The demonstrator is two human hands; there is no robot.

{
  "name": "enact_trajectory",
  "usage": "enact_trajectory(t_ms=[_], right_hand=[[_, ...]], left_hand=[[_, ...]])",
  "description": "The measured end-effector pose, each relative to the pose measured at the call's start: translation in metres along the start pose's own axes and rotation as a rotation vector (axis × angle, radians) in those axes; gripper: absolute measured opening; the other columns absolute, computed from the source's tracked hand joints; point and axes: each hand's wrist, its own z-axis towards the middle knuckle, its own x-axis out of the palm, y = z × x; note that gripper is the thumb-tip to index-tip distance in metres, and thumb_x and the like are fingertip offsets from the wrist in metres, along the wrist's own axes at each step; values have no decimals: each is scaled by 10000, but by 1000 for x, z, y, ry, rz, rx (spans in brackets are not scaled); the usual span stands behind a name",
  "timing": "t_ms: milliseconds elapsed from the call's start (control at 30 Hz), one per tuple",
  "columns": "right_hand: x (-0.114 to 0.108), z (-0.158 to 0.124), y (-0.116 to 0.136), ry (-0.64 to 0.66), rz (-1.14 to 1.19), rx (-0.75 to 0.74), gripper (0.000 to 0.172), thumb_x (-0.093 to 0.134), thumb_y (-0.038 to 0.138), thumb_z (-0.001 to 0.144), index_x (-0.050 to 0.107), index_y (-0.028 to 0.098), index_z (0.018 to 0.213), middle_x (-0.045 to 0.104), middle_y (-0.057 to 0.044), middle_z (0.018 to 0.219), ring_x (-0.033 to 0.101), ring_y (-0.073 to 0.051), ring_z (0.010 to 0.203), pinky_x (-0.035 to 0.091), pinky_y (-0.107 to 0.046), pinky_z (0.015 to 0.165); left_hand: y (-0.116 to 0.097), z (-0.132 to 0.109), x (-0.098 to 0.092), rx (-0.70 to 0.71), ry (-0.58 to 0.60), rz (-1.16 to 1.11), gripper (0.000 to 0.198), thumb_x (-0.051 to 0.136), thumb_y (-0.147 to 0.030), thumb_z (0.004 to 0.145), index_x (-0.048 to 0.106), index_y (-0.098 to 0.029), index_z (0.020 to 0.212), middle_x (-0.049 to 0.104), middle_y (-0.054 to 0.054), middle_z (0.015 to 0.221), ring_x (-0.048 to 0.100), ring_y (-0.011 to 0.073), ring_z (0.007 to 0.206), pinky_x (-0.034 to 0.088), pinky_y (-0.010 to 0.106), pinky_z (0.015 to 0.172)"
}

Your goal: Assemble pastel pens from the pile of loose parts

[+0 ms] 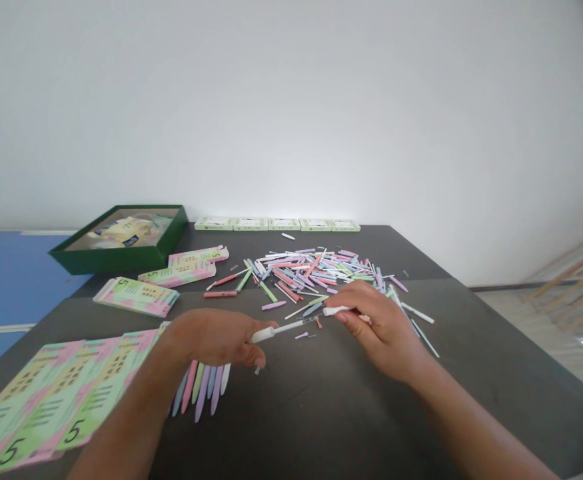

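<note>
My left hand (216, 337) is closed around a white pen barrel (266, 333) with a thin refill sticking out toward the right. My right hand (378, 327) pinches a white pen piece (335, 310) near the refill's tip. The two hands sit close together over a dark table (321, 413). Several finished pastel pens (204, 387) lie in a row just under my left hand. A scattered pile of pastel pen parts (311, 270) lies beyond both hands.
Flat green-and-pink printed cartons marked "5" (46, 400) overlap at the near left, with more cartons (138, 295) farther back. A green open box (121, 239) stands at the back left. A row of small green boxes (276, 225) lines the table's far edge by the white wall.
</note>
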Motion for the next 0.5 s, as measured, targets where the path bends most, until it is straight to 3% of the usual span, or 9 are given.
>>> enact_trajectory(t_ms=[200,500], right_hand=[[-8,4,12,76,-110,-31,234,467,190,895,595,224,1088,594,-77,963,543,-196,911,446,-336,776],[-9,4,18,71,-126,-35,246,460,187,897,587,229,1103,599,-80,962,547,-203,911,459,-345,766]], left_hand=[[3,1,2,57,-20,-9,314,458,-383,845,680,-186,949,729,57,933,651,188,770,466,234,662],[1,0,1,45,-8,19,305,457,-394,854,662,-191,953,724,56,910,652,194,761,454,242,638]])
